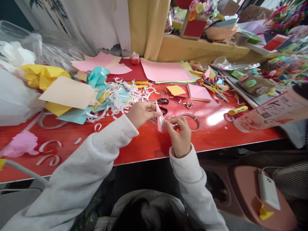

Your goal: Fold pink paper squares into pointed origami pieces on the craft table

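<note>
A small folded piece of pink paper stands upright between my two hands, above the red table. My left hand pinches its left side near the top. From the right, the thumb and fingers of my right hand close on its lower edge. Black-handled scissors lie just behind the paper, partly hidden by it and my left hand. A clear ring-shaped roll rests on the table behind my right hand.
White paper shreds are heaped behind my left hand. A pink square pad and a yellow square lie farther back. At right stands a tilted printed cup near a yellow marker. The red table's front edge runs below my hands.
</note>
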A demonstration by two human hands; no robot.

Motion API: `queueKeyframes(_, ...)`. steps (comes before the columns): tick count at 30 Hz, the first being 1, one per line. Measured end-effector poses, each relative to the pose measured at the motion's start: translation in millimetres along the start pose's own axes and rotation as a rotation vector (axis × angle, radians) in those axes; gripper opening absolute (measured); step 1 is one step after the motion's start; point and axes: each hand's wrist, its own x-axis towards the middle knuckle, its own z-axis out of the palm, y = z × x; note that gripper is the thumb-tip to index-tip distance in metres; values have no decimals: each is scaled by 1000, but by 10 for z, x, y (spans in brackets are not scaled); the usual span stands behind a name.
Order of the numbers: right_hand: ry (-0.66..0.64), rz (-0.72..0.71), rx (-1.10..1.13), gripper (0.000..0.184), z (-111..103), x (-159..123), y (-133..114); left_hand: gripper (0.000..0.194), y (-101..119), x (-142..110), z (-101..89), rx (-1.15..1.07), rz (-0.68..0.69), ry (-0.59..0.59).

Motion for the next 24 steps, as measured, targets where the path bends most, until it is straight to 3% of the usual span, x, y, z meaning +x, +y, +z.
queueKeyframes(10, -11, 6, -88, 24, 27, 12, 38, 18, -9, -4, -3, 5, -21, 18)
queueKeyframes(15, 16, 111, 18, 36, 42, 21, 75, 18, 16, -6, -13, 3, -9, 14)
queueKeyframes(19, -188, 182, 312, 34, 8, 27, 72, 18, 57, -16, -31, 22, 14, 11)
queueKeyframes(24, -340, 228, 416, 31, -46, 13, 23, 23, 18, 1, -20, 30, 57, -40)
